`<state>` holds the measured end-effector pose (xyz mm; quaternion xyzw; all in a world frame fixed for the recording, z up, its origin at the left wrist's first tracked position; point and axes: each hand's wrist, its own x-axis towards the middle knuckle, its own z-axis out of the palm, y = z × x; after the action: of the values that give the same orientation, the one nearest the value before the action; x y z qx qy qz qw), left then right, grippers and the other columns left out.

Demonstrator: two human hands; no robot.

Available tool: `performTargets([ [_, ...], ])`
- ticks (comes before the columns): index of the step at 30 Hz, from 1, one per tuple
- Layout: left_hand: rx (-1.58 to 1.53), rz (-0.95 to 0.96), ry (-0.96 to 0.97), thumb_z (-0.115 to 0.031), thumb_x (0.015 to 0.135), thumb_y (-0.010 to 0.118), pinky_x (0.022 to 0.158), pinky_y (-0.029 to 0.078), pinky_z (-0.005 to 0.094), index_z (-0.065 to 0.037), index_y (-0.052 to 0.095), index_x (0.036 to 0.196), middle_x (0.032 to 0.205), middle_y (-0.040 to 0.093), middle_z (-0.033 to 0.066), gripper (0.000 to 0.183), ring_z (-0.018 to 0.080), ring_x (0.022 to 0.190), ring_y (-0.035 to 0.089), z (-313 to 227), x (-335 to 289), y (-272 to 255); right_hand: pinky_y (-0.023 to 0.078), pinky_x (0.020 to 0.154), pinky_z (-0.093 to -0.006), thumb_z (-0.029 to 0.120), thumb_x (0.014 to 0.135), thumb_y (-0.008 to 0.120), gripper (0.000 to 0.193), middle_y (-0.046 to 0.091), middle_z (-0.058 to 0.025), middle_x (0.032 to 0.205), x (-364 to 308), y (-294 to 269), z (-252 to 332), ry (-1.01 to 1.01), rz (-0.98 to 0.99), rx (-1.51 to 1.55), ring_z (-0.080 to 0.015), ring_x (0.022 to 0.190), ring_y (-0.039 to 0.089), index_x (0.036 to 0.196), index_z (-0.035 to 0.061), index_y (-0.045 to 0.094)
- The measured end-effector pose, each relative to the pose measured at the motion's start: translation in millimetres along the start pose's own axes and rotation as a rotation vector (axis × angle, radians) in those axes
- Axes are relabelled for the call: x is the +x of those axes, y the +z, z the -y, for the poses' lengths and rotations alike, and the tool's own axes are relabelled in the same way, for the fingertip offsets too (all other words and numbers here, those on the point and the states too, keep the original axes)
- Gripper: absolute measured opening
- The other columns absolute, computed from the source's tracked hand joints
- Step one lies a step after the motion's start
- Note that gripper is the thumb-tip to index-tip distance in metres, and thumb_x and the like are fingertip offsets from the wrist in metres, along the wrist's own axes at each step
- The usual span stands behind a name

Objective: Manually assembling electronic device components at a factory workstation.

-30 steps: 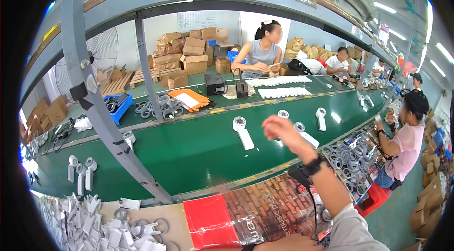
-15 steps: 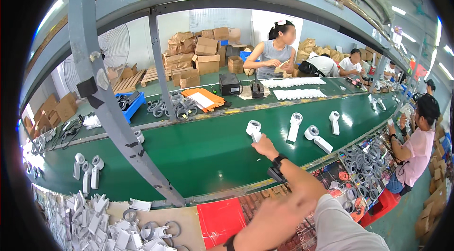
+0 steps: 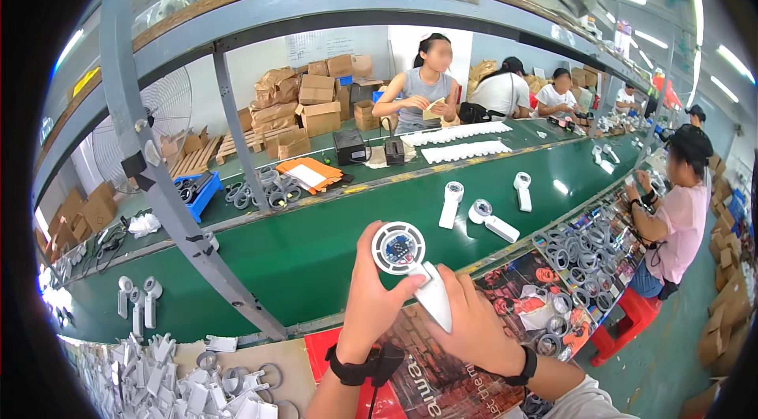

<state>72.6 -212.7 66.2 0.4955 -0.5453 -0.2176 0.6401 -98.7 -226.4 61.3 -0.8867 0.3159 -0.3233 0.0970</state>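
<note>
A white handheld fan is held up between both hands over the near edge of the green belt. Its round, open head shows a blue circuit board and small wires inside. My left hand is closed round the left side of the head, its thumb near the neck. My right hand grips the tapered handle from the right. Dark bands circle both wrists. Farther along the belt lie similar white fans, among them an upright-looking one and a slanted one.
The green conveyor belt runs across in front. A grey metal post stands at left. White plastic parts are heaped at lower left, grey rings at right. Co-workers sit or stand across the belt and at right.
My right hand has lifted the fan off the belt and drawn it back toward me. My left hand has come up and taken hold of its head. The view has shifted slightly.
</note>
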Motion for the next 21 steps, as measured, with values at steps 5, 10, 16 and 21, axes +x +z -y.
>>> performTargets([
  [5,-0.224,0.074,0.128,0.0,0.062,0.073,0.097,0.04,0.0307,-0.002,0.03,0.134,0.127,0.044,0.0111,0.084,0.0196,0.113,0.049,-6,-10,24,0.05,0.062,-0.0406,0.024,0.075,0.069,0.08,0.046,-0.0204,0.104,-31,-11,7,0.02,-0.035,0.002,-0.0363,0.081,0.057,0.135,-0.0041,0.025],
  [10,-0.12,0.086,0.111,0.0,0.062,0.071,0.097,0.041,0.0312,-0.001,0.036,0.128,0.121,0.046,0.0103,0.075,0.0202,0.111,0.05,-4,-17,41,0.05,0.064,-0.0425,0.024,0.076,0.069,0.079,0.047,-0.0196,0.105,-46,-16,0,0.088,-0.03,0.03,-0.0375,0.083,0.057,0.136,-0.003,0.025],
  [16,-0.273,0.041,0.1,-0.002,0.07,0.066,0.089,0.044,0.0303,0.0,0.041,0.123,0.115,0.048,0.0109,0.058,0.0192,0.105,0.053,0,-27,53,0.049,0.069,-0.0433,0.021,0.075,0.07,0.077,0.047,-0.0191,0.107,-57,-11,-6,0.128,-0.029,0.059,-0.0382,0.087,0.056,0.135,-0.0005,0.027],
  [21,-0.17,-0.036,0.117,-0.006,0.077,0.06,0.088,0.044,0.0307,0.002,0.042,0.12,0.111,0.051,0.0122,0.047,0.0191,0.099,0.054,-1,-35,57,0.049,0.07,-0.0425,0.018,0.074,0.071,0.077,0.047,-0.0191,0.108,-69,-4,0,0.154,-0.075,0.052,-0.0386,0.087,0.055,0.135,0.0,0.028],
])
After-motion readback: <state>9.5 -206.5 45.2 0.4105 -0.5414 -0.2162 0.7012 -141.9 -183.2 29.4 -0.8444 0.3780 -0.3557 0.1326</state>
